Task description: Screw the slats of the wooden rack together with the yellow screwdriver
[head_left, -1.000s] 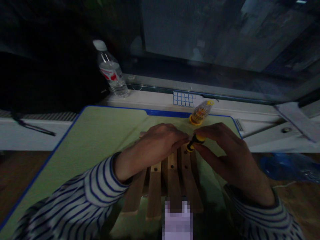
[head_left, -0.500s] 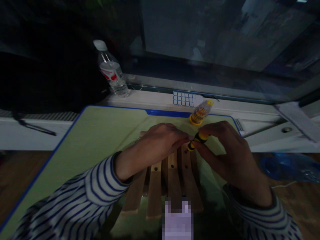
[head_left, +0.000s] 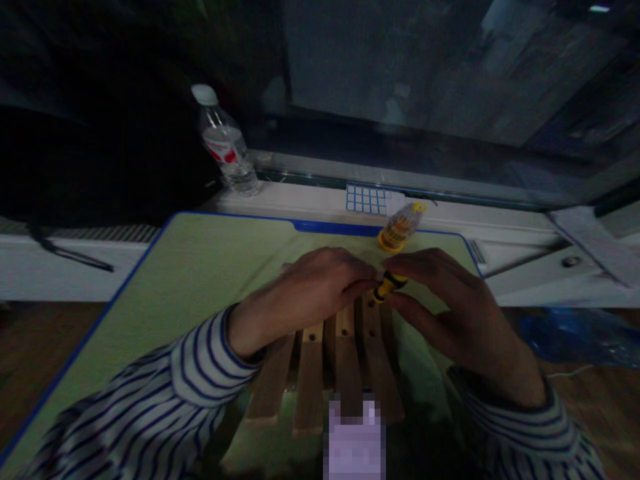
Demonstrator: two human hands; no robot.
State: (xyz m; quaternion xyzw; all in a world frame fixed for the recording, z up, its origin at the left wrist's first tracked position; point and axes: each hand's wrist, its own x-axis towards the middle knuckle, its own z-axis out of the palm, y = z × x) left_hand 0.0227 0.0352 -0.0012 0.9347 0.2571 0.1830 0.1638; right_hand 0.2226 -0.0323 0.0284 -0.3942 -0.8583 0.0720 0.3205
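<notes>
My right hand [head_left: 450,307] grips a short yellow-and-black screwdriver [head_left: 390,285] between thumb and fingers. The tool is tilted, its lower end over a dark hole near the far end of the rightmost wooden slat [head_left: 383,373]. Several wooden slats [head_left: 309,387] fan out toward me, with dark screw holes in them. Across their far part lies my left hand [head_left: 325,280], closed, thumb and forefinger together beside the screwdriver tip. Its other fingers are hidden behind the hand, over the wood.
A pale green board [head_left: 200,260] with a blue rim lies under the work. On it stands a clear container [head_left: 400,227] with yellow ends. A water bottle [head_left: 227,153] and a blue-gridded sheet [head_left: 367,199] are on the white sill. Blue plastic [head_left: 580,337] lies at right.
The screwdriver's handle has turned and tipped lower, and my right fingers have shifted a little left over it. My left hand stays in place on the slats.
</notes>
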